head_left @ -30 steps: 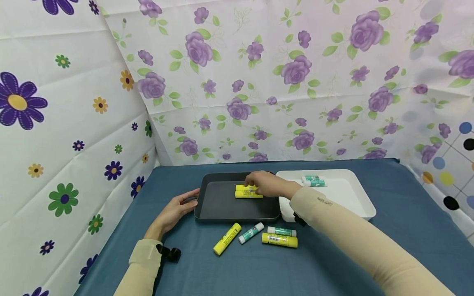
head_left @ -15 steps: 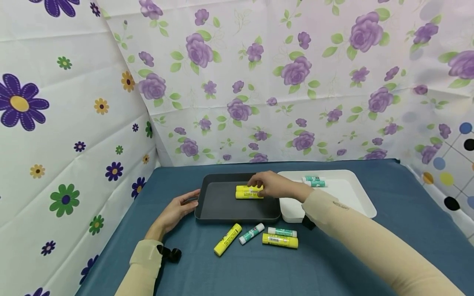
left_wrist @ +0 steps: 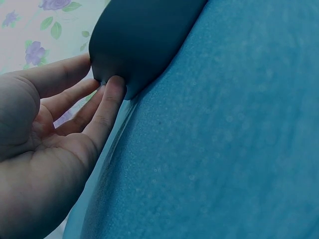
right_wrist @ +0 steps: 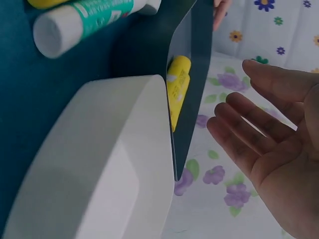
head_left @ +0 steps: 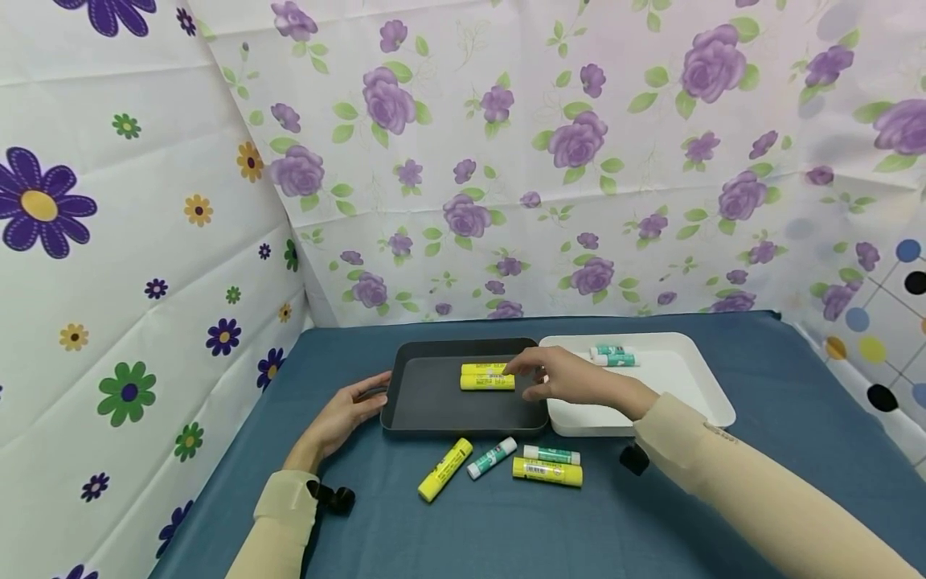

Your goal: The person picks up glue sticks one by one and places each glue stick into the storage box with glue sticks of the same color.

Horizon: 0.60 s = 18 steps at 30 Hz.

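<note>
Two yellow glue sticks [head_left: 488, 381] lie side by side inside the dark grey tray [head_left: 434, 414]. My right hand [head_left: 582, 379] hovers just to their right, over where the grey tray meets the white tray [head_left: 698, 402]. It is empty, with fingers loosely spread, as the right wrist view also shows of the hand [right_wrist: 281, 127]. My left hand [head_left: 343, 414] touches the grey tray's left end. In the left wrist view its fairly straight fingertips rest against the tray's outer wall [left_wrist: 144, 42].
Two small green-and-white glue sticks [head_left: 616, 360] lie in the white tray. On the blue cloth before the trays are a slanted yellow glue stick [head_left: 444, 470], a slanted green-and-white one [head_left: 492, 458], another green-and-white one [head_left: 551, 454] and a yellow one [head_left: 547, 472].
My right hand has let go of the yellow glue sticks and moved right, off them, its fingers opening. The left hand stays at the grey tray.
</note>
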Each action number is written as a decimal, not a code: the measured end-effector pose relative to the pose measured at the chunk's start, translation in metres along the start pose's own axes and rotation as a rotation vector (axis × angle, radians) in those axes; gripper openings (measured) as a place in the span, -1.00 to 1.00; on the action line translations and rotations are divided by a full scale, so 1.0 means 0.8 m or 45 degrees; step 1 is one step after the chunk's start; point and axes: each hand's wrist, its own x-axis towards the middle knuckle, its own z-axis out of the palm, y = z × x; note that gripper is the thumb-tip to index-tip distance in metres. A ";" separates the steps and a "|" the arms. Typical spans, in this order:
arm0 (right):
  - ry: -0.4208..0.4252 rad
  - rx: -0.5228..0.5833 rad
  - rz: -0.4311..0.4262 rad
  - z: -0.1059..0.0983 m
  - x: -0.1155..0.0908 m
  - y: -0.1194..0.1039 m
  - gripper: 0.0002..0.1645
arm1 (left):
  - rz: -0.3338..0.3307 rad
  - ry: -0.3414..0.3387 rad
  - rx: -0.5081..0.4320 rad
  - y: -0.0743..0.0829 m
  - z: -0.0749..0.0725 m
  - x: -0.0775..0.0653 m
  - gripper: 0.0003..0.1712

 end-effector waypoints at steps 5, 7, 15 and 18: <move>0.018 0.054 0.025 0.001 -0.025 -0.005 -0.44 | 0.003 0.002 0.006 -0.001 0.000 0.000 -0.30; 0.021 0.074 0.032 0.002 -0.035 -0.005 -0.40 | 0.004 -0.001 0.005 -0.001 0.000 0.000 -0.30; 0.041 0.112 -0.003 0.009 -0.073 0.001 -0.37 | 0.000 0.001 0.002 -0.002 0.000 0.001 -0.31; 0.060 0.130 -0.029 0.013 -0.085 0.004 -0.41 | -0.001 0.001 0.005 -0.002 0.001 0.001 -0.31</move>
